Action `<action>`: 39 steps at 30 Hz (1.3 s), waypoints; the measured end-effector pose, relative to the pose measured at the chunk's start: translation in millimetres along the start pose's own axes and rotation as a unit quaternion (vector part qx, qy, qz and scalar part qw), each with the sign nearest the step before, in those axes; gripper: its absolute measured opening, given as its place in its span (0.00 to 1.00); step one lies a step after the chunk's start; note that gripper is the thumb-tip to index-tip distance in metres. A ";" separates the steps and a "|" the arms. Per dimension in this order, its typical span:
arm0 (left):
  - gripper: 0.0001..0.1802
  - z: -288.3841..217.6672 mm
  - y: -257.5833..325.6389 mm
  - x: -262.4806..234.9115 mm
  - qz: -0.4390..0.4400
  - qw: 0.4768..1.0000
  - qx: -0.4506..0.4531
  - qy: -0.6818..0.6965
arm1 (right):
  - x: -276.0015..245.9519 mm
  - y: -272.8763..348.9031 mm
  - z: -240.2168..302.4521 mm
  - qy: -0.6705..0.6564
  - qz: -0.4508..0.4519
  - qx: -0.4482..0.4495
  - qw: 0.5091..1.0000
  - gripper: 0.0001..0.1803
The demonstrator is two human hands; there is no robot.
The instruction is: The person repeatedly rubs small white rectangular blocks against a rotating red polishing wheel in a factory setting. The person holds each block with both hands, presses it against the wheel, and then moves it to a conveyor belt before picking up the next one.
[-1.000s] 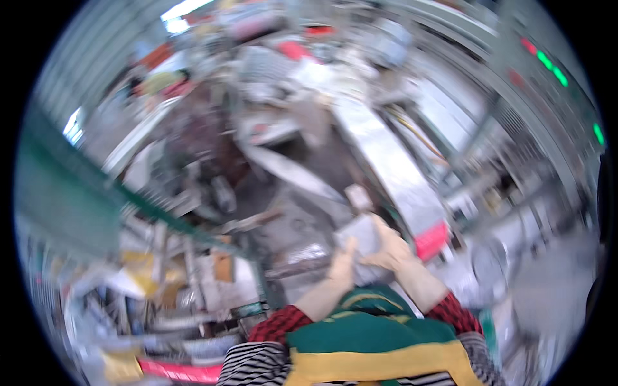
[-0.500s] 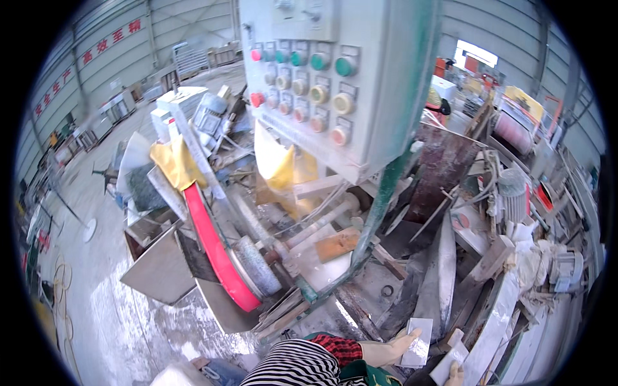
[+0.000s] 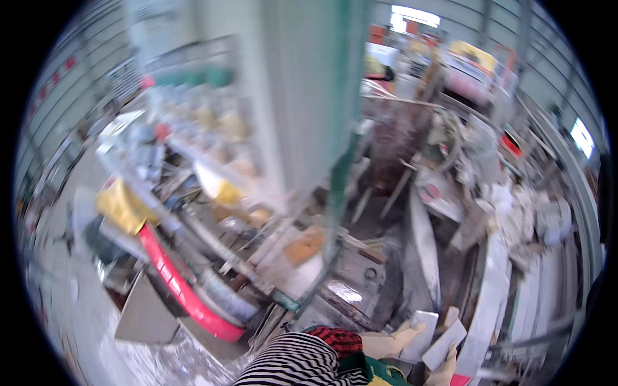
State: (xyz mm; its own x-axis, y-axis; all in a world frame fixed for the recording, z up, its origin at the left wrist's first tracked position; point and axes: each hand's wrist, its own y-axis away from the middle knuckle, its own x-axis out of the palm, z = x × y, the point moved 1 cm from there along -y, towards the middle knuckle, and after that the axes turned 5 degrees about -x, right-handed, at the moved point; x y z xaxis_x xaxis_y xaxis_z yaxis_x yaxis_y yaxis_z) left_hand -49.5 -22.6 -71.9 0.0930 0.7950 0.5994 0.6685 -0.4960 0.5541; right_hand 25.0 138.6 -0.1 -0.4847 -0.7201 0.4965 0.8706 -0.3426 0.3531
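Observation:
Near the bottom edge, my left hand point(image 3: 400, 340) reaches out of a striped sleeve with a red checked cuff. It grips a flat, pale rectangular tile piece point(image 3: 421, 329) by its left side. Just to the right, my right hand point(image 3: 444, 369) holds another pale rectangular tile piece point(image 3: 447, 345) from below, its thumb against the edge. The two pieces are tilted and lie close together. A small pale block point(image 3: 451, 315) shows behind the right piece; whether it is held I cannot tell.
Ahead stands a motion-blurred control cabinet point(image 3: 302, 96) with rows of buttons, on a green post point(image 3: 339, 186). A red curved guard point(image 3: 180, 286) lies left. Stone slabs point(image 3: 486, 302), a long grey blade-shaped piece point(image 3: 421, 251) and scrap crowd the right.
The view has swung right, so the cabinet and red guard sit further left and look blurred. The two tile pieces are closer together, and more of my right hand shows.

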 end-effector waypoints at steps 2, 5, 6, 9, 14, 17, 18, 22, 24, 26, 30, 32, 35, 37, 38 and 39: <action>0.32 -25.1 25.1 8.5 -0.057 0.997 0.034 -0.042 | -18.9 5.1 -2.9 0.006 -0.023 -0.021 0.999 0.31; 0.25 -5.7 -1.4 -13.9 0.014 0.996 -0.065 0.057 | -11.9 17.7 -0.9 -0.076 -0.197 -0.012 0.977 0.29; 0.26 -16.8 10.0 -8.5 0.022 0.990 -0.108 0.090 | -2.6 27.2 4.9 -0.092 -0.263 -0.021 0.960 0.27; 0.30 -58.8 47.4 21.7 0.028 0.977 -0.176 0.118 | -28.4 41.1 12.5 -0.128 -0.282 -0.110 0.945 0.24; 0.32 -52.7 35.0 17.9 0.032 0.974 -0.198 0.104 | -130.8 50.3 2.5 -0.152 -0.413 -0.248 0.863 0.25; 0.33 -45.3 27.8 16.3 -0.046 0.979 -0.184 0.075 | -167.8 46.6 -5.0 -0.121 -0.448 -0.264 0.846 0.26; 0.34 -49.4 35.3 22.6 -0.082 0.979 -0.175 0.062 | -170.6 45.0 -4.1 -0.116 -0.447 -0.252 0.850 0.27; 0.32 -42.8 47.6 26.4 -0.132 0.967 -0.206 0.068 | -151.4 32.8 11.1 -0.104 -0.461 -0.200 0.858 0.27; 0.32 -34.3 40.0 13.3 -0.116 0.968 -0.209 0.073 | -150.0 26.3 14.9 -0.112 -0.460 -0.196 0.859 0.26; 0.33 -28.1 40.2 7.7 -0.126 0.968 -0.204 0.077 | -156.8 15.5 10.5 -0.093 -0.452 -0.187 0.868 0.26; 0.33 -38.2 58.4 36.3 -0.159 0.965 -0.201 0.062 | -199.9 -2.8 -17.1 -0.132 -0.415 -0.219 0.873 0.27; 0.33 -41.7 66.1 43.5 -0.163 0.964 -0.203 0.061 | -207.1 -6.6 -23.8 -0.095 -0.428 -0.206 0.875 0.29; 0.33 -41.1 68.1 34.4 -0.135 0.963 -0.218 0.081 | -192.9 -5.1 -15.2 -0.113 -0.406 -0.216 0.881 0.27; 0.34 -41.8 70.9 35.9 -0.151 0.963 -0.205 0.089 | -177.0 3.0 -5.7 -0.060 -0.400 -0.201 0.892 0.29; 0.35 -41.5 72.3 37.3 -0.159 0.962 -0.200 0.093 | -171.2 7.3 -1.4 -0.033 -0.398 -0.194 0.896 0.31; 0.35 -41.5 73.0 37.3 -0.160 0.964 -0.194 0.090 | -168.7 10.0 3.0 0.049 -0.394 -0.187 0.899 0.32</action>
State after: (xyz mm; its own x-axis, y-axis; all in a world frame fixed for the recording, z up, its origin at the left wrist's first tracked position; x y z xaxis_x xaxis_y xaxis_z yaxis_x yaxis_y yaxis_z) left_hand -27.8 -43.7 15.0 -0.2256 0.8726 0.4333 0.3127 -0.3563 0.8805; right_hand 115.3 258.4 -78.0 -0.9693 -0.2082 0.1308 0.2365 -0.9351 0.2641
